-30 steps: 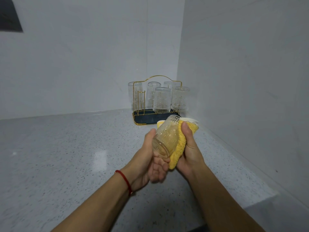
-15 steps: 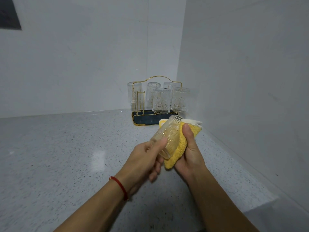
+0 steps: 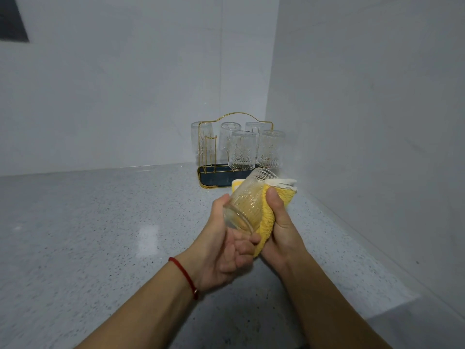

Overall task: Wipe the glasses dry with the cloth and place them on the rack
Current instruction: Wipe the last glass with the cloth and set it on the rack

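A clear ribbed glass point(image 3: 245, 201) lies tilted between my hands, its thick base toward me and its mouth pointing at the rack. My left hand point(image 3: 224, 250) holds it at the base, thumb on its left side. My right hand point(image 3: 281, 222) presses a yellow cloth point(image 3: 268, 217) around the glass's right side, thumb on top of the cloth. Behind them in the corner stands a gold wire rack point(image 3: 232, 117) on a dark tray point(image 3: 211, 181). Several patterned glasses point(image 3: 242, 151) hang upside down on it.
Everything sits on a speckled grey countertop point(image 3: 100, 235) in a corner between two white walls. The right wall point(image 3: 377, 122) runs close beside my right arm. One bare peg point(image 3: 210, 153) shows at the rack's front left. A red string circles my left wrist.
My left hand has shifted its grip from over the glass to under its base, and the glass has turned against the cloth. My right hand stays in place.
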A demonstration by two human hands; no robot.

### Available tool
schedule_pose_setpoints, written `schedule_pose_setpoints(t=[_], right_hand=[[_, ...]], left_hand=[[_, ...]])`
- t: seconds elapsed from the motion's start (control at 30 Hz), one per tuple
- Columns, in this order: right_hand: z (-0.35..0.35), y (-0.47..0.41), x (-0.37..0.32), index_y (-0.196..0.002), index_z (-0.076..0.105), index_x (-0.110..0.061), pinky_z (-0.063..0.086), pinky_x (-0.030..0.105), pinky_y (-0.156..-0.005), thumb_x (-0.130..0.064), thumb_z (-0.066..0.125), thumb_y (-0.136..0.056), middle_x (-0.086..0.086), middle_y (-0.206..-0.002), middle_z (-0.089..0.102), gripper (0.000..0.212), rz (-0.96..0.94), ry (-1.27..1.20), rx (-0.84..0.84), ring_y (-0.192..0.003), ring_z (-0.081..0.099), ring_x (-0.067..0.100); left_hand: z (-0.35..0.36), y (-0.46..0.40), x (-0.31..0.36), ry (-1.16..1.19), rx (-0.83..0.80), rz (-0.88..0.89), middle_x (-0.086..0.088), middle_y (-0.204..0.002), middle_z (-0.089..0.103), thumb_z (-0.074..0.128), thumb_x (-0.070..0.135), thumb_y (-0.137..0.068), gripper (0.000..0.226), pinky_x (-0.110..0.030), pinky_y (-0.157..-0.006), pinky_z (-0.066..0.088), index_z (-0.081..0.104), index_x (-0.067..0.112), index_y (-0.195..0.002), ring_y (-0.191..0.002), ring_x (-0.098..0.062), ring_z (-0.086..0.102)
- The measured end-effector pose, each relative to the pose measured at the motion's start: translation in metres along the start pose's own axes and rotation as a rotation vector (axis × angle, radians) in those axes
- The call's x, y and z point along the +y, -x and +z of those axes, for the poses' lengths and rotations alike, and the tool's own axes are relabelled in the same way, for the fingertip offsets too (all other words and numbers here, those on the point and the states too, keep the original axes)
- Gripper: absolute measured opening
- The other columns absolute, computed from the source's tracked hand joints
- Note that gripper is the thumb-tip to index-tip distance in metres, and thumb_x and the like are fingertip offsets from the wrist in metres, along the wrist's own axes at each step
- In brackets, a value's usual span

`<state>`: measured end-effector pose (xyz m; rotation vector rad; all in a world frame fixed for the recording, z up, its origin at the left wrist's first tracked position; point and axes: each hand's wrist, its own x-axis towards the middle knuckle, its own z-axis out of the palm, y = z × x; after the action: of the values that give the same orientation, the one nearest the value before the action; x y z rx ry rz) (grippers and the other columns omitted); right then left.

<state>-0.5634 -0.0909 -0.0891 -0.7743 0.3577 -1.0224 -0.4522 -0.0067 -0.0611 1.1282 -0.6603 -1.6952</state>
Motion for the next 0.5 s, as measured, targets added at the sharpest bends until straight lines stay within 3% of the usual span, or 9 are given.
schedule_pose_setpoints(t=[0.07,0.2,0.27,0.33,0.4,0.5], right_hand=[[0.0003,-0.0005,-0.0006,-0.139,0.059,-0.005,0.043,0.057,-0.113,-0.046,0.100,-0.054,0.024,-0.136,0.065,0.103,-0.050,-0.006,-0.020,-0.125,0.064,0.039],[0.0011,0.0020,-0.0045,-0.133,0.063,-0.006,0.046,0.059,-0.110,-0.044,0.100,-0.053,0.023,-0.136,0.066,0.096,-0.061,-0.059,-0.063,-0.126,0.063,0.039],[-0.0012,0.0022,-0.0036,-0.138,0.060,-0.005,0.049,0.057,-0.107,-0.048,0.100,-0.051,0.024,-0.136,0.066,0.105,-0.026,-0.040,-0.038,-0.123,0.066,0.039],[-0.0003,0.0021,-0.0007,-0.141,0.057,-0.004,0.047,0.057,-0.109,-0.051,0.098,-0.053,0.025,-0.136,0.065,0.108,0.006,0.000,-0.021,-0.123,0.065,0.039],[-0.0010,0.0004,0.0012,-0.137,0.062,-0.005,0.044,0.058,-0.112,-0.051,0.097,-0.057,0.025,-0.135,0.066,0.099,-0.016,0.029,-0.020,-0.125,0.064,0.040],[-0.0001,0.0006,-0.0016,-0.123,0.073,-0.009,0.052,0.054,-0.097,-0.049,0.096,-0.060,0.022,-0.124,0.070,0.078,-0.052,0.040,-0.042,-0.106,0.068,0.039]], left_hand=[[-0.0002,-0.0001,-0.0013,-0.133,0.058,0.060,-0.008,-0.054,0.051,0.039,0.091,-0.083,0.093,-0.016,-0.032,0.030,0.064,0.002,-0.077,-0.033,-0.016,0.044],[-0.0038,-0.0019,-0.0030,-0.382,0.227,0.362,-0.014,-0.053,0.053,0.067,0.068,-0.087,0.064,-0.022,-0.038,0.029,0.057,0.004,-0.086,-0.035,-0.021,0.041],[-0.0026,-0.0024,-0.0016,-0.373,0.222,0.323,-0.013,-0.051,0.052,0.064,0.075,-0.085,0.069,-0.021,-0.037,0.028,0.057,0.008,-0.071,-0.036,-0.021,0.041],[-0.0007,-0.0027,0.0006,-0.286,0.202,0.172,-0.010,-0.052,0.051,0.048,0.087,-0.083,0.082,-0.017,-0.032,0.027,0.060,0.008,-0.065,-0.035,-0.018,0.046],[-0.0004,-0.0034,0.0032,-0.199,0.158,0.103,-0.008,-0.054,0.054,0.039,0.089,-0.084,0.090,-0.014,-0.029,0.027,0.067,0.004,-0.078,-0.034,-0.015,0.049],[-0.0010,0.0000,0.0027,-0.269,0.155,0.138,-0.009,-0.058,0.058,0.046,0.087,-0.082,0.083,-0.016,-0.032,0.030,0.064,0.006,-0.086,-0.036,-0.016,0.048]])
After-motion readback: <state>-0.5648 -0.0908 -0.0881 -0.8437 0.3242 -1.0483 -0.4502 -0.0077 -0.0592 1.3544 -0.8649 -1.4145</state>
